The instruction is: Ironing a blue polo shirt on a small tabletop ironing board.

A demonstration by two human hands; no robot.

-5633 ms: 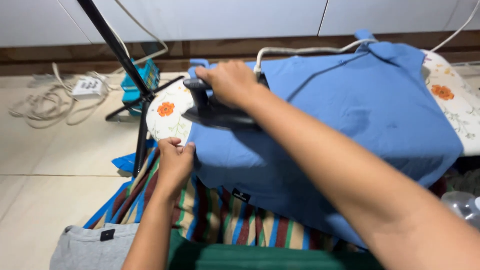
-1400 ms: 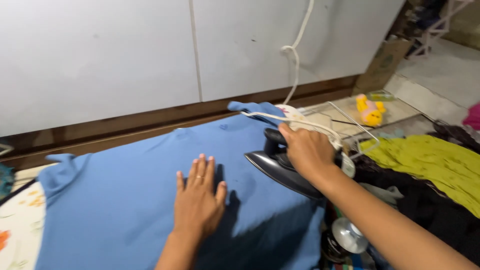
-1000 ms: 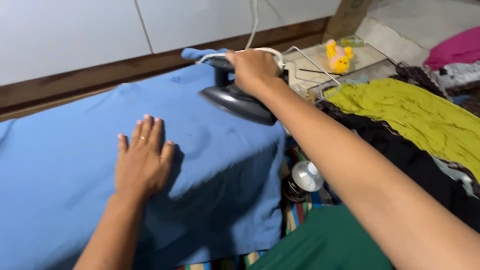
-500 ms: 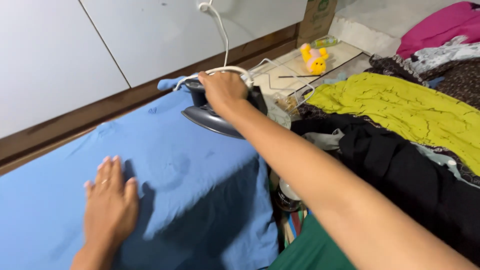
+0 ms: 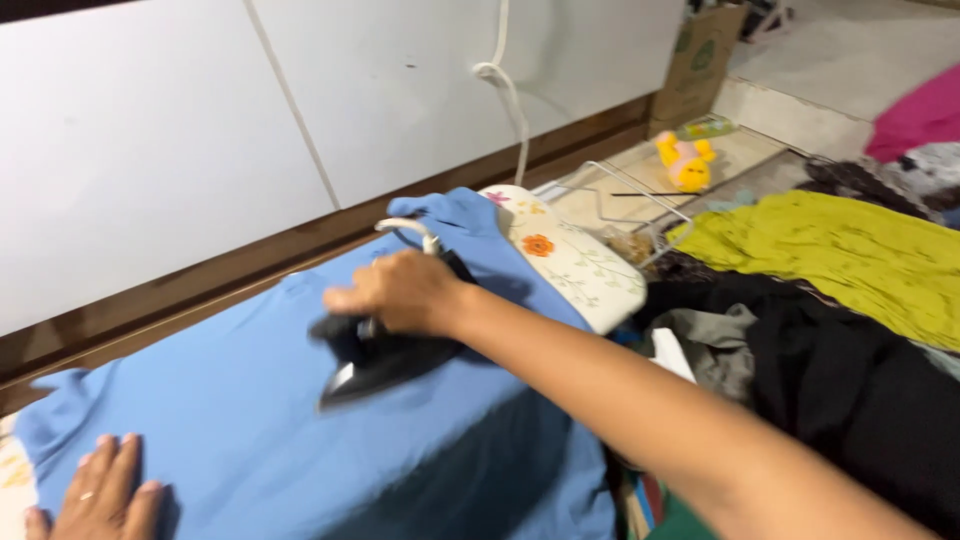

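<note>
A blue garment lies spread over a floral ironing board. My right hand grips the handle of a black iron that rests on the middle of the garment, its white cord running up the wall. My left hand lies flat with fingers spread on the garment's left end, at the bottom left corner of the view; a ring shows on one finger.
A pile of clothes lies to the right: a yellow-green cloth, black fabric and a pink piece. A yellow and pink toy sits on the floor by a cardboard box. White cabinet doors stand behind the board.
My right hand has slid the iron left from the garment's right end toward its middle. My left hand has moved further left along the cloth, and the view has shifted.
</note>
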